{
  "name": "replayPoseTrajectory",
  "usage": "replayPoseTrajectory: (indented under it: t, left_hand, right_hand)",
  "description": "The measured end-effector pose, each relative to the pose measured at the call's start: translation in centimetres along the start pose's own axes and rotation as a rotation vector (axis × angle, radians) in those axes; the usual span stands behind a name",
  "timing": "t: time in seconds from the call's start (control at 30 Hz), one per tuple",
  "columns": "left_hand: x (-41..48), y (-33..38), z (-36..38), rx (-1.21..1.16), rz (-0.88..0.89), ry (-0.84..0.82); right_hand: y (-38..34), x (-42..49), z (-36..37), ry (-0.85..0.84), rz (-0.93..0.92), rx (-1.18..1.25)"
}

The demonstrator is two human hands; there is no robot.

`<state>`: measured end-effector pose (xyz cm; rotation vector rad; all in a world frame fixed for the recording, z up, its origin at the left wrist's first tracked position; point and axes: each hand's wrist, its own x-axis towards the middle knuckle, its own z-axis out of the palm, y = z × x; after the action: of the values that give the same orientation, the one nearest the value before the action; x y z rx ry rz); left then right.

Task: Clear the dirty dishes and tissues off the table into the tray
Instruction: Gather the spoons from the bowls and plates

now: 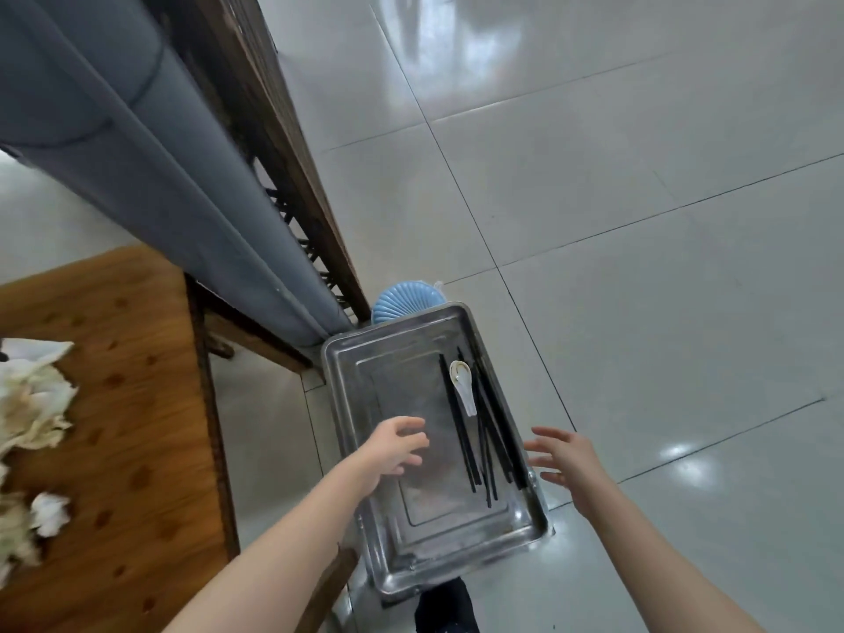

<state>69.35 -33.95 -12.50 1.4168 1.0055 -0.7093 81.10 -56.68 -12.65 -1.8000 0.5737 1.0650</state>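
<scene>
Left hand (396, 443): fingers loosely spread, empty, above the metal tray (351, 372).
Right hand (564, 454): fingers spread wide (holding nothing), beside the tray's right rim.

bare tray floor (411, 454) beside chopsticks (484, 445)

A: What colours in the tray (347, 404)?
B: Tray silver; chopsticks (485, 450) black, spoon (465, 390) white.
A: Beyond the tray?
B: A pale blue ribbed dish (402, 301). Left of the tray, the worktop (132, 381) is orange-brown wood grain, dark-spotted; tissues (32, 399) white.
</scene>
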Motion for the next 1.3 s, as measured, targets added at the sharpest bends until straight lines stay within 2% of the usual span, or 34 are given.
replayPoseTrajectory:
  t: [0.27, 0.57, 1.03, 1.3]
  left_hand:
    - [-9.1, -2.8, -6.9, -0.131, 0.136, 0.125]
    - [-18.5, -11.2, -14.4, -0.200, 0.256, 0.248]
    - [-28.2, -26.1, -25.4, -0.417, 0.295, 0.469]
    - [-30.0, -30.6, -29.6, -0.592, 0.212, 0.561]
  right_hand:
    - [-3.3, -8.2, 7.0, -0.058, -0.185, -0.081]
    - [-0.7, -17.0, 16.8, -0.078, -0.356, -0.115]
    - [2.8, -26.2, 31.5, -0.176, -0.493, -0.237]
    - [1.5, -27.1, 39.0, -0.280, -0.534, -0.394]
